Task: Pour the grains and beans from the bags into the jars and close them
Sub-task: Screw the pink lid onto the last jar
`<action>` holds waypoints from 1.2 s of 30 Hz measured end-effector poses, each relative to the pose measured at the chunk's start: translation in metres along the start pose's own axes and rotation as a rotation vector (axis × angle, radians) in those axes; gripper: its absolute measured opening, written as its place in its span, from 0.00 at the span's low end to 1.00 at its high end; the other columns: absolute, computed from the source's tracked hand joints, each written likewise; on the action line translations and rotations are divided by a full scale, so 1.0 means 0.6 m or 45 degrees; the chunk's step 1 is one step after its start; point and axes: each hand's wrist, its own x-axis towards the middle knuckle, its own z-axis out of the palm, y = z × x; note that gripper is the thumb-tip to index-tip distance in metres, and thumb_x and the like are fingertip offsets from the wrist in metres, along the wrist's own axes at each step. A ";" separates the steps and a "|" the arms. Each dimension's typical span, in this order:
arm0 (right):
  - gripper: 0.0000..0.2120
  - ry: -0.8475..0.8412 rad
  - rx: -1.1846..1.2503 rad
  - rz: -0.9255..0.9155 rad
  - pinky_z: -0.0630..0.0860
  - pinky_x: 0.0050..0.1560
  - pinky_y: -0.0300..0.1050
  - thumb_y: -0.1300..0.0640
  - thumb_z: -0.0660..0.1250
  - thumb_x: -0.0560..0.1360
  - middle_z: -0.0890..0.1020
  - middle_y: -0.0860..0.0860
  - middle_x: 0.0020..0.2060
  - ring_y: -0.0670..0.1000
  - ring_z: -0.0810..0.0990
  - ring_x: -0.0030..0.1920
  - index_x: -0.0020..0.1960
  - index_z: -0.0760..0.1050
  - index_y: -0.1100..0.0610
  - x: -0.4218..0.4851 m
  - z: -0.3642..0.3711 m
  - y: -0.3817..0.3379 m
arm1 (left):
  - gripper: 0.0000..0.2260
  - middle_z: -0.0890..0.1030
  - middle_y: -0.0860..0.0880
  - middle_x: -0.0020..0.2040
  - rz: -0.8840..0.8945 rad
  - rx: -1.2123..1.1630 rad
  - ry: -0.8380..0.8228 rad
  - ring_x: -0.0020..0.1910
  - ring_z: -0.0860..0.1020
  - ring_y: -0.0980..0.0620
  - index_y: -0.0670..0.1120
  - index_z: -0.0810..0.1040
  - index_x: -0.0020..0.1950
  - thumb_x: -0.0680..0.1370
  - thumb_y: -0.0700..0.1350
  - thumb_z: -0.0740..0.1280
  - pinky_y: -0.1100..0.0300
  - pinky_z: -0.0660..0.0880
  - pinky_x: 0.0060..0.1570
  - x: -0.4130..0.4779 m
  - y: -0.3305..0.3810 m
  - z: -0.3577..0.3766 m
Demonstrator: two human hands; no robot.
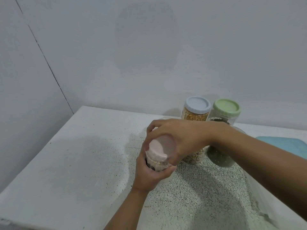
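Note:
A clear jar of pale grains (157, 163) with a pink lid (159, 149) is held above the table, tilted toward me. My left hand (149, 173) grips its body from below. My right hand (174, 138) curls over the pink lid from the right. Against the wall stand a jar of yellow grains with a blue lid (196, 107) and a jar of dark beans with a green lid (226, 110). Behind my right hand lie a bag of light grains (194, 157) and a clear bag of dark green beans (219, 157), both partly hidden.
A speckled white table (66, 155) runs to a wall at the back, with its left edge in view. A light blue flat object (282, 145) lies at the right, behind my right forearm.

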 end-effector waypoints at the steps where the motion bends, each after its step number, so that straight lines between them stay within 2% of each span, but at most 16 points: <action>1: 0.30 -0.009 -0.043 0.002 0.74 0.61 0.49 0.52 0.80 0.66 0.71 0.42 0.60 0.44 0.72 0.61 0.64 0.74 0.37 0.001 0.000 -0.003 | 0.39 0.82 0.52 0.60 -0.007 0.003 -0.001 0.62 0.80 0.49 0.47 0.71 0.69 0.61 0.45 0.83 0.57 0.79 0.58 0.000 -0.002 -0.001; 6: 0.28 -0.009 -0.202 0.084 0.75 0.60 0.52 0.43 0.76 0.69 0.75 0.45 0.56 0.48 0.74 0.58 0.66 0.71 0.37 0.019 -0.008 -0.009 | 0.41 0.82 0.46 0.63 -0.011 -0.019 -0.006 0.65 0.80 0.44 0.46 0.70 0.72 0.63 0.44 0.84 0.47 0.79 0.62 0.000 -0.001 -0.003; 11: 0.28 -0.007 -0.251 0.193 0.76 0.54 0.50 0.37 0.75 0.68 0.73 0.43 0.50 0.48 0.72 0.55 0.64 0.70 0.36 0.026 -0.005 -0.013 | 0.39 0.82 0.44 0.63 -0.003 -0.052 -0.010 0.64 0.80 0.43 0.49 0.71 0.72 0.64 0.41 0.83 0.49 0.79 0.60 0.001 0.002 -0.003; 15: 0.28 -0.045 -0.305 0.257 0.76 0.53 0.52 0.34 0.71 0.70 0.72 0.45 0.50 0.49 0.72 0.53 0.67 0.68 0.37 0.034 0.001 -0.020 | 0.38 0.83 0.41 0.61 -0.020 -0.079 -0.016 0.61 0.82 0.41 0.45 0.71 0.72 0.64 0.41 0.83 0.47 0.80 0.57 0.003 -0.003 -0.004; 17: 0.28 -0.043 -0.342 0.324 0.76 0.53 0.53 0.29 0.65 0.72 0.73 0.47 0.50 0.51 0.74 0.52 0.67 0.68 0.38 0.032 0.004 -0.022 | 0.37 0.83 0.43 0.59 -0.033 -0.080 -0.028 0.60 0.83 0.42 0.43 0.72 0.70 0.64 0.40 0.83 0.46 0.81 0.56 0.002 -0.004 -0.005; 19: 0.32 0.014 -0.408 0.373 0.77 0.52 0.54 0.22 0.56 0.71 0.75 0.49 0.48 0.54 0.76 0.49 0.65 0.68 0.41 0.030 0.013 -0.016 | 0.35 0.84 0.48 0.58 -0.040 -0.055 -0.014 0.59 0.83 0.46 0.44 0.73 0.67 0.63 0.40 0.83 0.53 0.82 0.53 0.000 -0.002 -0.004; 21: 0.40 0.077 -0.461 0.395 0.75 0.45 0.53 0.17 0.43 0.69 0.77 0.51 0.45 0.53 0.75 0.42 0.62 0.69 0.46 0.031 0.022 -0.011 | 0.35 0.84 0.49 0.59 -0.031 -0.042 -0.002 0.59 0.83 0.46 0.48 0.73 0.66 0.63 0.41 0.83 0.55 0.81 0.54 -0.001 0.003 -0.002; 23: 0.50 0.146 -0.550 0.424 0.68 0.37 0.50 0.16 0.30 0.62 0.78 0.51 0.43 0.51 0.72 0.37 0.57 0.70 0.49 0.029 0.028 -0.004 | 0.35 0.83 0.45 0.60 -0.017 -0.035 0.006 0.61 0.82 0.43 0.52 0.73 0.68 0.64 0.41 0.83 0.51 0.81 0.56 -0.001 0.002 -0.001; 24: 0.52 0.183 -0.633 0.439 0.64 0.34 0.48 0.16 0.27 0.60 0.79 0.51 0.44 0.52 0.73 0.37 0.56 0.71 0.49 0.026 0.030 0.000 | 0.35 0.83 0.44 0.60 -0.015 -0.032 0.012 0.61 0.82 0.42 0.53 0.74 0.68 0.64 0.41 0.83 0.49 0.81 0.57 -0.001 0.003 -0.002; 25: 0.53 0.219 -0.697 0.448 0.64 0.34 0.48 0.16 0.27 0.60 0.79 0.51 0.45 0.53 0.75 0.39 0.57 0.72 0.49 0.021 0.030 0.004 | 0.35 0.83 0.44 0.60 -0.019 -0.031 0.015 0.61 0.82 0.42 0.53 0.74 0.67 0.64 0.41 0.83 0.47 0.81 0.57 0.001 0.004 -0.003; 26: 0.51 0.248 -0.706 0.443 0.67 0.37 0.49 0.16 0.31 0.63 0.79 0.51 0.47 0.53 0.77 0.43 0.58 0.72 0.49 0.016 0.029 0.007 | 0.34 0.83 0.44 0.59 -0.020 -0.031 0.011 0.60 0.82 0.42 0.51 0.74 0.67 0.64 0.42 0.83 0.46 0.81 0.56 0.001 0.005 -0.003; 28: 0.42 0.189 -0.469 0.377 0.74 0.52 0.52 0.18 0.45 0.70 0.77 0.50 0.57 0.52 0.78 0.53 0.68 0.68 0.47 0.006 0.023 0.007 | 0.34 0.84 0.45 0.58 -0.020 -0.018 0.005 0.59 0.83 0.43 0.49 0.74 0.66 0.63 0.43 0.83 0.46 0.82 0.54 -0.001 0.003 -0.002; 29: 0.38 0.119 -0.277 0.302 0.72 0.60 0.51 0.21 0.52 0.72 0.74 0.48 0.63 0.51 0.75 0.60 0.72 0.66 0.43 0.000 0.016 0.001 | 0.34 0.84 0.46 0.58 -0.020 -0.026 0.000 0.59 0.83 0.43 0.48 0.73 0.66 0.63 0.42 0.83 0.47 0.82 0.54 -0.002 0.002 -0.002; 31: 0.30 0.013 -0.163 0.122 0.68 0.65 0.47 0.30 0.64 0.74 0.70 0.45 0.67 0.47 0.69 0.66 0.74 0.64 0.36 -0.005 0.007 -0.006 | 0.36 0.83 0.45 0.60 -0.023 -0.057 -0.013 0.61 0.82 0.43 0.46 0.72 0.69 0.64 0.41 0.83 0.49 0.81 0.56 0.000 -0.003 -0.003; 33: 0.28 0.034 -0.274 0.095 0.69 0.64 0.47 0.32 0.66 0.74 0.72 0.45 0.64 0.49 0.71 0.64 0.73 0.66 0.35 -0.002 0.014 -0.006 | 0.39 0.82 0.43 0.61 -0.044 -0.073 -0.029 0.62 0.81 0.42 0.43 0.70 0.71 0.64 0.43 0.84 0.45 0.80 0.58 0.001 -0.005 -0.004; 36: 0.34 0.156 -0.504 0.288 0.73 0.56 0.51 0.23 0.55 0.74 0.74 0.50 0.57 0.54 0.74 0.56 0.72 0.65 0.42 0.010 0.039 -0.008 | 0.37 0.84 0.45 0.57 -0.070 -0.056 -0.046 0.58 0.84 0.45 0.39 0.72 0.67 0.63 0.43 0.84 0.45 0.82 0.55 0.000 -0.007 -0.005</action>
